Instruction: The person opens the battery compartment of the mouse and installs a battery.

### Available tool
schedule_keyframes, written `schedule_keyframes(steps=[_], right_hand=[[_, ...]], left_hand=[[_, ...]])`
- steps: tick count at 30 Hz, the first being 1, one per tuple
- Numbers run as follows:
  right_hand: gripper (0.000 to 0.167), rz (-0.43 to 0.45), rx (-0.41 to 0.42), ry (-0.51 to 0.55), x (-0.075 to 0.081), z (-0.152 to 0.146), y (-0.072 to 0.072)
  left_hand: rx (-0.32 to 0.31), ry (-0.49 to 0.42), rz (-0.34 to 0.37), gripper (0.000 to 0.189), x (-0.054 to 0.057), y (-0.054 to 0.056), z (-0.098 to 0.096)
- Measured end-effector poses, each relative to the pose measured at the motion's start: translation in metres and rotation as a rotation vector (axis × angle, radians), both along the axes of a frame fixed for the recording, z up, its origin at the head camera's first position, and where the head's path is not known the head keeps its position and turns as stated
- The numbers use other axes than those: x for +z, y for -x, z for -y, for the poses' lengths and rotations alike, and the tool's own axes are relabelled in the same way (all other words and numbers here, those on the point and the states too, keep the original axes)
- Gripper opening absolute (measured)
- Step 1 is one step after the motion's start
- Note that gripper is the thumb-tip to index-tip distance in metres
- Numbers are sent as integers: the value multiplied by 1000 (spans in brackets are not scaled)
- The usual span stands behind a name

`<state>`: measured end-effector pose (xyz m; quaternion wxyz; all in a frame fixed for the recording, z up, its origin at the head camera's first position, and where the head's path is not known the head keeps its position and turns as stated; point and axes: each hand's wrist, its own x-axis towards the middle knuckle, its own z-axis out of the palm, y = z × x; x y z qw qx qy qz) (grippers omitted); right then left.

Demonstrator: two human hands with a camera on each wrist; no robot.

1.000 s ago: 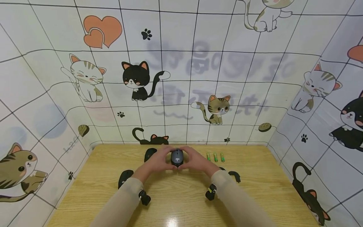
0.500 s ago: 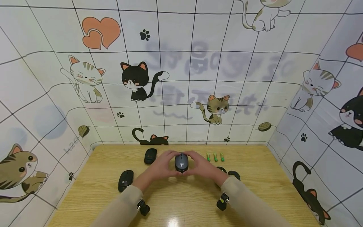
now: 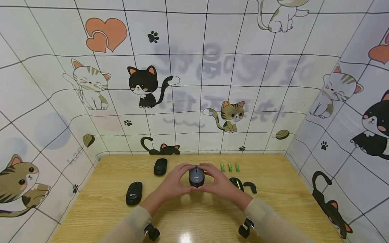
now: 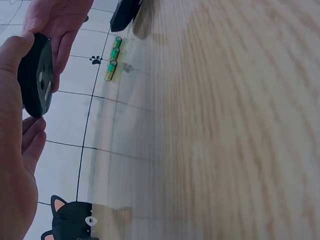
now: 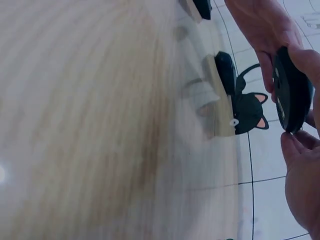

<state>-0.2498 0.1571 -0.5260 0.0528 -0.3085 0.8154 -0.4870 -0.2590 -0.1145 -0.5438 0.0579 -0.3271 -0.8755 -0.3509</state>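
Observation:
A dark grey computer mouse [image 3: 196,177] with a light logo is held off the table between both hands. My left hand [image 3: 174,183] pinches it from the left, thumb at its near end and fingertips at its far end. My right hand [image 3: 221,184] grips the same two ends from the right. The mouse [image 4: 36,75] stands edge-on in the left wrist view. Its underside [image 5: 280,95] faces the table in the right wrist view. Just right of the right hand lies an opened black mouse [image 3: 236,183], a green battery in it, with its curved black cover [image 3: 250,186] beside it.
Two black mice lie at left: one nearer [image 3: 134,193] by the left forearm, one farther back [image 3: 160,167]. Three green batteries [image 3: 230,167] stand in a row at the back right. The wooden table [image 3: 194,216] meets a cat-printed cloth wall [image 3: 188,101] behind.
Both hands have moved right and a little towards me with the grey mouse. The opened mouse, its cover and the two mice at left now show more fully.

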Motion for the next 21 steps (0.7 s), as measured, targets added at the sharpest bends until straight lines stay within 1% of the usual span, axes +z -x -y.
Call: schedule_keyframes(steps=[4,6,10,16,18,21], right_hand=[[70,-7,13,49,1,0,-8],[67,-17,14,56,1,0,-10],[63,-48,15,67,0,1,-13],[60,-100,13,86,-1,0,-18],[59,-114,5,102,-2,-2,-21],[59,-105,-22,131,-2,-4,-28]], left_hand=[[4,-54,48,76,3,-7,-2],[2,-68,60,75,3,-9,-2],[-5,-75,48,73,3,-10,-2],[-17,-96,1,72,0,-12,-3],[-32,-120,8,73,0,-14,-5],[-59,-159,21,72,-2,-17,-9]])
